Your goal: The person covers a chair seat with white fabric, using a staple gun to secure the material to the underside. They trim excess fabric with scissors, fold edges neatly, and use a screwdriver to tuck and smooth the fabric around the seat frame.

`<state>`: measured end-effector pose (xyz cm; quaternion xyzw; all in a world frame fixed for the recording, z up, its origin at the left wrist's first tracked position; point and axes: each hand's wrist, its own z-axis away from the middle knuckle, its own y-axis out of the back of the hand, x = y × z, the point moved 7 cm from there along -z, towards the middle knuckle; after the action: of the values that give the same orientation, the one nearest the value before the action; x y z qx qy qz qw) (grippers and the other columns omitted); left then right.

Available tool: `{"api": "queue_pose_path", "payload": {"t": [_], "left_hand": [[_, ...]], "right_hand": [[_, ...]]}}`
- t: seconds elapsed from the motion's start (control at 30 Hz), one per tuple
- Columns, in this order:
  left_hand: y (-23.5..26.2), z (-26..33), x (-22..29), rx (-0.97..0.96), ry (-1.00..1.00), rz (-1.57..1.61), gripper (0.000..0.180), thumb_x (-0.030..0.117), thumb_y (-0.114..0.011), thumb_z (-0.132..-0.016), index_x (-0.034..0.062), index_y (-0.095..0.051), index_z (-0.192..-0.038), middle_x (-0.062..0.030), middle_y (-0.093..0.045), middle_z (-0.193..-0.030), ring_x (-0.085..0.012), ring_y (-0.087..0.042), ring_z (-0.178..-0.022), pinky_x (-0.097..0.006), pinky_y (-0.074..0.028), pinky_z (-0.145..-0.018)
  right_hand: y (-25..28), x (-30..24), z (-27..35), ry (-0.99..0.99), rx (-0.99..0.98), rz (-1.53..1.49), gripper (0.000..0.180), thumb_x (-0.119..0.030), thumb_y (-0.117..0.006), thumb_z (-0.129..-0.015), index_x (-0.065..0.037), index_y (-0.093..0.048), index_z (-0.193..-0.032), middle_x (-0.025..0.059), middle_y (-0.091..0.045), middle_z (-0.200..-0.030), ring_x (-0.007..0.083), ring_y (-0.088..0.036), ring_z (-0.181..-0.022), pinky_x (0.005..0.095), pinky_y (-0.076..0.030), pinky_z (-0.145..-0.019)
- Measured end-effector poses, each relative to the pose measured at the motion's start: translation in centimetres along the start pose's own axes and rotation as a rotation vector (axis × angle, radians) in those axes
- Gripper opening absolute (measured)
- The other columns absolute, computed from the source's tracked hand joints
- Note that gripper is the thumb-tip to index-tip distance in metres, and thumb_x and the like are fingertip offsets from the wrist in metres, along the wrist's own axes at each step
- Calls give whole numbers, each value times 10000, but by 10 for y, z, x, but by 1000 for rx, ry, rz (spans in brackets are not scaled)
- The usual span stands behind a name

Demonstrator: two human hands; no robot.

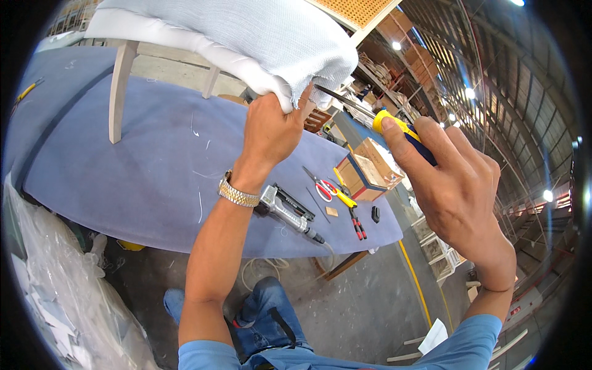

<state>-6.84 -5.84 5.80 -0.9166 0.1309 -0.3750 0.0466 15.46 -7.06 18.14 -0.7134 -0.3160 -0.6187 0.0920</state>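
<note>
- At the far left, a heap of clear plastic sheeting (68, 290) lies on the concrete floor (364, 308), below the rim of the workbench.
- A small yellow-handled tool (24, 94) rests near the far left rim of the blue-grey padded table (142, 179).
- A chair stands on that table; its pale wooden leg (118, 89) rises toward the seat, which is wrapped in light grey woven fabric (259, 37) over white padding.
- The left hand (271, 126) (a metal watch (238, 195) on its wrist) is closed tight, pinching the frayed corner of the fabric at the seat's lower right edge, fingers and thumb pressed together around the cloth.
- Just below that wrist, a silver pneumatic stapler (285, 211) lies flat on the table, its hose end pointing toward the near edge.
- To the right of it lie red-handled scissors (320, 188), then yellow-and-red handled pliers (348, 209), side by side and near each other.
- A small open cardboard box (367, 172) sits just beyond the pliers, near the right end of the table, with a small black piece (375, 214) in front of it.
- The right hand (456, 191) is wrapped around a screwdriver (404, 129) with a yellow and dark blue handle, thumb pressed along the yellow part; its dark shaft points at the fabric corner held by the left hand, the tip close beside those fingers (contact cannot be told).
</note>
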Motion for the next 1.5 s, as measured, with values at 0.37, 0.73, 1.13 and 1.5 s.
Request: {"api": "queue_pose_path", "payload": {"t": [0.37, 0.73, 1.13, 1.5], "left_hand": [[-5, 8, 2, 67, 70, 37, 462, 398, -545, -1050, -40, -690, -1033, -141, -678, -715, -154, -591, -653, -354, -465, -612], [-3, 2, 1, 17, -2, 79, 453, 384, -537, -1056, -46, -674, -1096, -146, -700, -795, -180, -610, -722, -365, -479, -666], [1, 4, 11, 6, 20, 57, 490, 411, -510, -1064, -53, -665, -1082, -94, -638, -724, -124, -519, -702, -341, -452, -645], [2, 3, 10, 25, -49, 96, 462, 390, -536, -1056, -50, -667, -1107, -102, -645, -730, -112, -510, -683, -336, -450, -620]], "right_hand": [[2, -15, -10, 57, 21, 95, 418, -86, -715, -753, -95, -699, -1171, 44, -601, -931, 150, -571, -676, 295, -433, -477], [-54, 18, 18, -169, 132, -283, 410, -126, -769, -811, -147, -688, -1212, 54, -663, -992, 210, -644, -730, 342, -486, -554], [-36, 5, 37, -149, 156, -176, 464, -149, -750, -782, -172, -692, -1243, 22, -661, -1027, 126, -609, -722, 282, -423, -469], [-32, 6, 34, -128, 207, -210, 449, -114, -735, -768, -139, -701, -1215, 19, -654, -993, 133, -593, -687, 282, -417, -475]]}}
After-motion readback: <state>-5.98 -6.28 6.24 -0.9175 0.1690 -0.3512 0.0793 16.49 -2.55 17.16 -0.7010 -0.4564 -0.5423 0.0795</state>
